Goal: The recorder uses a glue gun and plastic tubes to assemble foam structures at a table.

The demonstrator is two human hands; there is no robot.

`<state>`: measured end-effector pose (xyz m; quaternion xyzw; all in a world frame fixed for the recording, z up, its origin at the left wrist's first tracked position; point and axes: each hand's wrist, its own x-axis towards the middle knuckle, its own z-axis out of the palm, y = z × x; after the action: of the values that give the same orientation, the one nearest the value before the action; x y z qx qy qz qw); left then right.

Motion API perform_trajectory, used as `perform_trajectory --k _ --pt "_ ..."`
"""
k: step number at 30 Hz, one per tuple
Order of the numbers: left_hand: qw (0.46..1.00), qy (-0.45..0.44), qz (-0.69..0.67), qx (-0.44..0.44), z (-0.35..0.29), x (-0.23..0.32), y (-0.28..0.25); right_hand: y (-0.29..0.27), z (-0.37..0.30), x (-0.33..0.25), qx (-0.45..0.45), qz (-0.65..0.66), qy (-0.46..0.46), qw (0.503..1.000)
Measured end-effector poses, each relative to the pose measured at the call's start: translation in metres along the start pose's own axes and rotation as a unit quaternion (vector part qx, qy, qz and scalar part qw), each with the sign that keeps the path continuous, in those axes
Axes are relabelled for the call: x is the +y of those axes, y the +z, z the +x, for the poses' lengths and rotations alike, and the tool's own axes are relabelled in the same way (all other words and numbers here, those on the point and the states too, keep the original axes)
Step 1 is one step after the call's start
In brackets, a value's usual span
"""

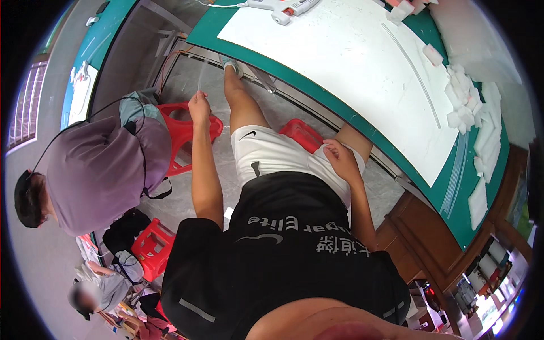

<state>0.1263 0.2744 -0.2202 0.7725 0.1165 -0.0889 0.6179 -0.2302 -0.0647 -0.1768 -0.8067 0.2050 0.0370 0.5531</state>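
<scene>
Left hand (199, 106) pinches a thin clear strip (200, 78) by the red stool (216, 128), likely light, bendy and best held near its end; right of the stool, the right hand (341, 160) has an unclear grip

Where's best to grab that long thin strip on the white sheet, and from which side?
Probably pinch the strip mid-length with your right hand, coming from your own side: it lies flat and slender, bare white sheet borders it there, and foam pieces lie beyond.
</scene>
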Motion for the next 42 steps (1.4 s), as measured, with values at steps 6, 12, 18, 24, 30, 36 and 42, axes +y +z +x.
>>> perform_trajectory --k 6,12,18,24,30,36,42 --pt "0.999 -0.021 -0.040 -0.030 -0.029 0.000 0.016 0.000 0.002 0.002 0.000 -0.010 0.013 1.000" --pt "0.992 -0.009 -0.120 -0.039 -0.037 -0.001 0.010 -0.001 0.003 0.003 0.011 0.007 0.007 1.000" --pt "0.965 0.196 -0.174 0.024 -0.066 0.035 0.017 -0.011 0.001 -0.001 -0.027 -0.076 0.007 0.997" --pt "0.967 0.206 -0.146 -0.031 -0.094 0.104 0.028 -0.026 -0.010 -0.041 0.033 -0.043 -0.057 0.997" --pt "0.942 0.309 0.023 -0.129 -0.133 0.159 0.070 -0.062 -0.026 -0.106 0.002 -0.035 -0.129 0.991" --pt "0.847 0.463 0.135 -0.224 -0.170 0.187 0.131 -0.116 -0.038 -0.167 0.056 0.024 -0.130 0.990" --pt "0.704 0.612 0.203 -0.296 -0.186 0.212 0.176 -0.182 -0.004 -0.163 0.301 -0.351 -0.283 0.840"
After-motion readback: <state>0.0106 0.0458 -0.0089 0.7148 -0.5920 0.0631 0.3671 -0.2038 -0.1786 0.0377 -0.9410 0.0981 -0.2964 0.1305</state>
